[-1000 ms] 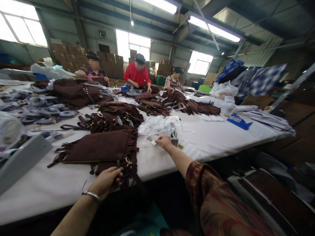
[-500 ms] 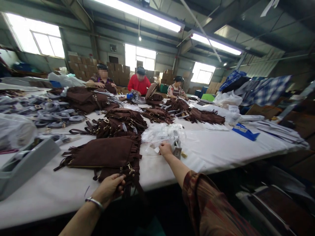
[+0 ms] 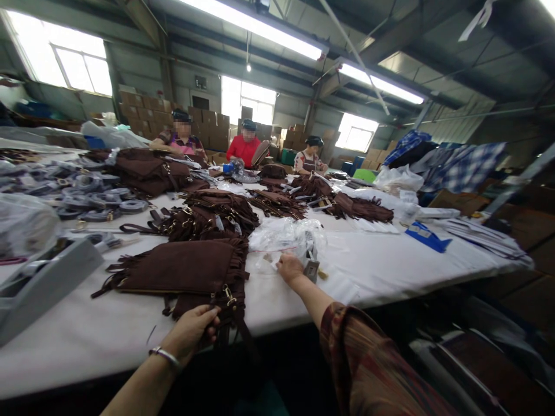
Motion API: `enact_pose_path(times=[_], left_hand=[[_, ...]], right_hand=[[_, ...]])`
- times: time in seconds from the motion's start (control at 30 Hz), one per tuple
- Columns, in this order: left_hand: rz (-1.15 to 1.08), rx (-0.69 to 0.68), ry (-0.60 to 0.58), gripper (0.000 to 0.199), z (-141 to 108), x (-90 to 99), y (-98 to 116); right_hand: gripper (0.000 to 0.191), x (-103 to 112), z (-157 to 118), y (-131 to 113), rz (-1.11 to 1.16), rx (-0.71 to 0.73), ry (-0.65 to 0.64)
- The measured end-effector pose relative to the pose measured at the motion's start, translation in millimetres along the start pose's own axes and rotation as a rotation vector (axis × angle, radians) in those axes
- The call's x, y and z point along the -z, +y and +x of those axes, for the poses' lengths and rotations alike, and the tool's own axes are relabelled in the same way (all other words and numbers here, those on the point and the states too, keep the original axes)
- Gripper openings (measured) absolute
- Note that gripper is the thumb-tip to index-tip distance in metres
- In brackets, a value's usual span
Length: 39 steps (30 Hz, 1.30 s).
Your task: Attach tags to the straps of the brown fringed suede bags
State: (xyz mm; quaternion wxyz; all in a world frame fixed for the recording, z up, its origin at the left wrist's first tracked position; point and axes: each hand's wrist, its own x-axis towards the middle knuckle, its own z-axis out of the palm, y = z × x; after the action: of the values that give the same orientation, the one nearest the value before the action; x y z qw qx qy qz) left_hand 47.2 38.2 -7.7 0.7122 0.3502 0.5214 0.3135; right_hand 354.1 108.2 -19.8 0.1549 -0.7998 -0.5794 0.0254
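My left hand (image 3: 194,330) pinches the near edge of a dark brown fringed bag (image 3: 176,267), close to its gold clasp (image 3: 229,296). This bag lies flat on the white-covered table, a strap hanging over the front edge. My right hand (image 3: 290,269) is closed at the near side of a heap of clear plastic bags (image 3: 281,234); what its fingertips hold is hidden. Beside its knuckles stands a small grey box (image 3: 311,270). Behind the fringed bag is a pile of similar brown bags (image 3: 212,214) with gold hardware.
A grey bin (image 3: 47,289) stands at the left, with many grey coiled straps (image 3: 93,193) behind it. A blue tape dispenser (image 3: 427,237) and stacked flat sheets (image 3: 483,238) lie at the right. Several people (image 3: 246,149) work across the table.
A small white piece seen at my right fingertips half a second ago is no longer visible there. That hand has shifted slightly left; my left hand stays at the bag.
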Motion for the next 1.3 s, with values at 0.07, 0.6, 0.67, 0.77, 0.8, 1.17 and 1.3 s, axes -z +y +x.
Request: enact_pose_path(times=[0.07, 0.6, 0.67, 0.77, 0.8, 1.17, 1.3], left_hand=[[0.005, 0.003, -0.006, 0.044, -1, 0.1, 0], [0.028, 0.033, -0.008, 0.042, 0, 2.8, 1], [0.015, 0.04, -0.012, 0.042, -2, 3.0, 3], [0.028, 0.051, 0.006, 0.042, -4, 3.6, 5], [0.042, 0.05, 0.018, 0.043, -4, 3.7, 6], [0.059, -0.019, -0.072, 0.051, -3, 10.0, -2], [0.039, -0.016, -0.039, 0.046, 3, 10.4, -5]], right_hand=[[0.02, -2, 0, 3, 0.013, 0.011, -0.036], [0.026, 43, -20, -16, 0.476, 0.084, 0.152], [0.023, 45, -35, -29, 0.836, 0.004, 0.013], [0.025, 41, -65, -52, 1.28, -0.142, -0.354], [0.028, 38, -76, -61, 1.353, -0.149, -0.48], [0.015, 2, -120, -128, 1.229, -0.152, -0.61], [0.019, 1, -119, -121, 1.235, -0.121, -0.658]])
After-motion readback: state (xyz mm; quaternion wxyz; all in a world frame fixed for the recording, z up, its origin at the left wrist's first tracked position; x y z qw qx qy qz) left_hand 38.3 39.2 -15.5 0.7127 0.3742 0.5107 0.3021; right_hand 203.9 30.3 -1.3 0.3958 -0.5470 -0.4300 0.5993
